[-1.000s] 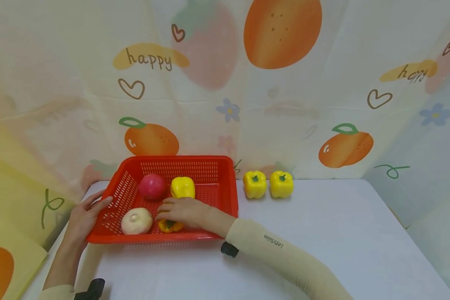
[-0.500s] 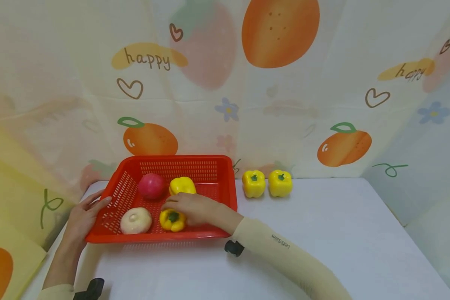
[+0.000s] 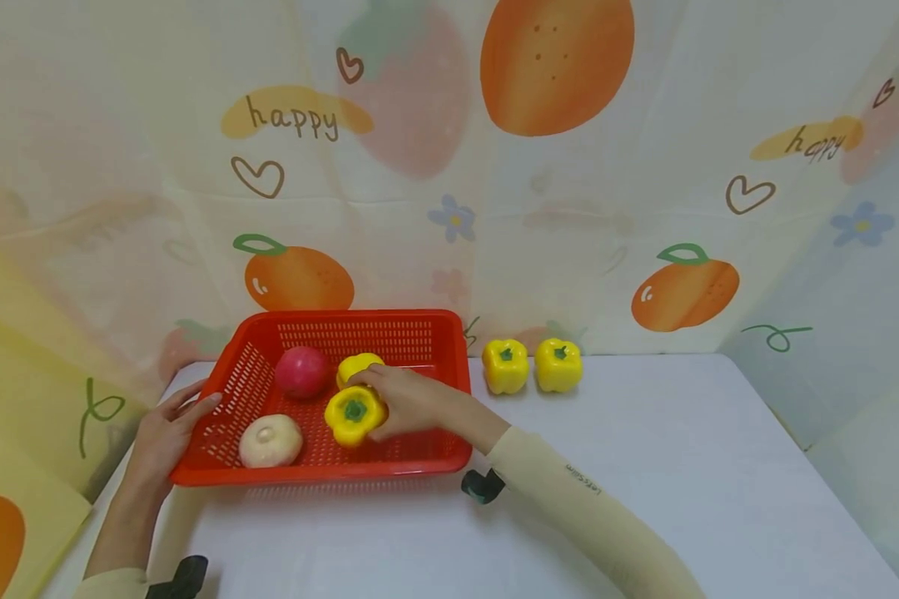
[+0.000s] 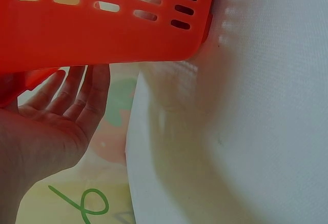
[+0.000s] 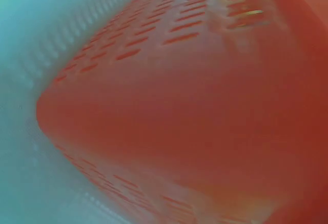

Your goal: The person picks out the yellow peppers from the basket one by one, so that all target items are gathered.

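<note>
Yellow pepper (image 3: 354,418) sits higher in the head view than half a second ago; right hand (image 3: 414,399) has it gripped, thumb low, fingers on top. Looks like it's coming off the floor of the red basket (image 3: 322,477). Second pepper (image 3: 358,365) is right behind; can't tell if they touch. Left hand (image 3: 163,437) grips the basket's left rim. Right wrist crosses the right rim: tight edge. Open room: table (image 3: 629,474) on the right, nearside of two more peppers (image 3: 505,367).
</note>
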`<state>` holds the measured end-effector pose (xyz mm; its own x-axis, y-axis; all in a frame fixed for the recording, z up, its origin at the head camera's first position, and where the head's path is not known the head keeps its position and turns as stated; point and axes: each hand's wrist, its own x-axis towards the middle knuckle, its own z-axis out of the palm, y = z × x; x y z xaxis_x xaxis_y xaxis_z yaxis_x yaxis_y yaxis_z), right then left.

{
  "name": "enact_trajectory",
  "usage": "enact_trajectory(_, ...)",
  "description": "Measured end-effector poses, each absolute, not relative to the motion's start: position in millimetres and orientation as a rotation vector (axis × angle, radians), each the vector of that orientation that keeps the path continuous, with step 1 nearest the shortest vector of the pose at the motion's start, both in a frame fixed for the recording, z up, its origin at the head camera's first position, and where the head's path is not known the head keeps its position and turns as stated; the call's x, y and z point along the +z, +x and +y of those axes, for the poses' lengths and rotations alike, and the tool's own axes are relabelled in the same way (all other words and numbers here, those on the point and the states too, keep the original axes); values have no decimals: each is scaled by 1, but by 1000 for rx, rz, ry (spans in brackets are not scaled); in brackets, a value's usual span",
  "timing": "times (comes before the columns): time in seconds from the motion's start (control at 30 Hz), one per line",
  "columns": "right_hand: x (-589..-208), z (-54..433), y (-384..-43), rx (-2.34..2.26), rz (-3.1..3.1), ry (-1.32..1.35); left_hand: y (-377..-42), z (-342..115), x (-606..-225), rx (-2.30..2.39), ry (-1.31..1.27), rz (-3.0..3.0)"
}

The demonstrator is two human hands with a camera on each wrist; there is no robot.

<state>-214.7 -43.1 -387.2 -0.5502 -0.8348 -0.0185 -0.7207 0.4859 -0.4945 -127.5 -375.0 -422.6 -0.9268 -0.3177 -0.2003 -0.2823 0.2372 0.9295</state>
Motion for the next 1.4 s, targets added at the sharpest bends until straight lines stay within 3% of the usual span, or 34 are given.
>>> enact_trajectory(0.83,-376,-12,-224,-947,2487,-1122,-126,-374,-421,-1896,632,-2406)
enact_trajectory(1.4,-365,4,-227,-978,2512,-1134,-126,-375,-422,-1895,608,-2406)
